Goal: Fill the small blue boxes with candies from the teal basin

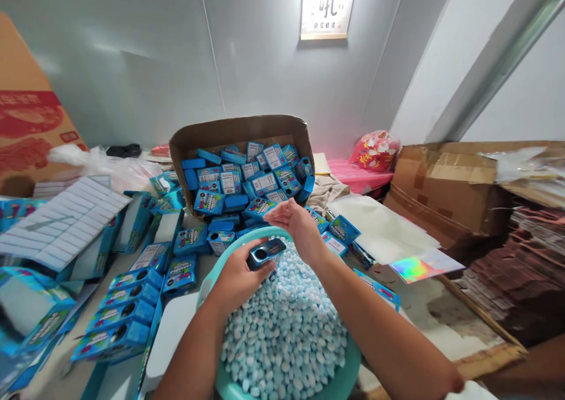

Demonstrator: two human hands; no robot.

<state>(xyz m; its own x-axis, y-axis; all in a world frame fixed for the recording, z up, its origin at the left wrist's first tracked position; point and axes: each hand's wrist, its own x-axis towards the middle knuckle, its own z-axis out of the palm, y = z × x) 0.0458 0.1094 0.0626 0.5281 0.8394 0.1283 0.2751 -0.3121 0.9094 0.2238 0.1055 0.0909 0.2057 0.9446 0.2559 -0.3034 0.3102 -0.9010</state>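
My left hand (236, 276) grips a small blue tin (266, 253) with a round hole in its top, held over a teal basin (210, 276). The basin is heaped with pale blue and white tablets (282, 335). My right hand (295, 222) hovers just above and beyond the tin, fingers curled and pointing left; whether anything lies in them is hidden. Behind both hands a tipped cardboard box (241, 130) spills several blue tins (247, 182) toward the basin.
Rows of blue tins (119, 312) lie at the left beside sheets of white labels (62, 223). Holographic sheet (417, 266) and clear bags lie at the right, with brown cartons (445, 188) and stacked flat packaging (521, 270) beyond. A red-printed carton (26, 123) stands far left.
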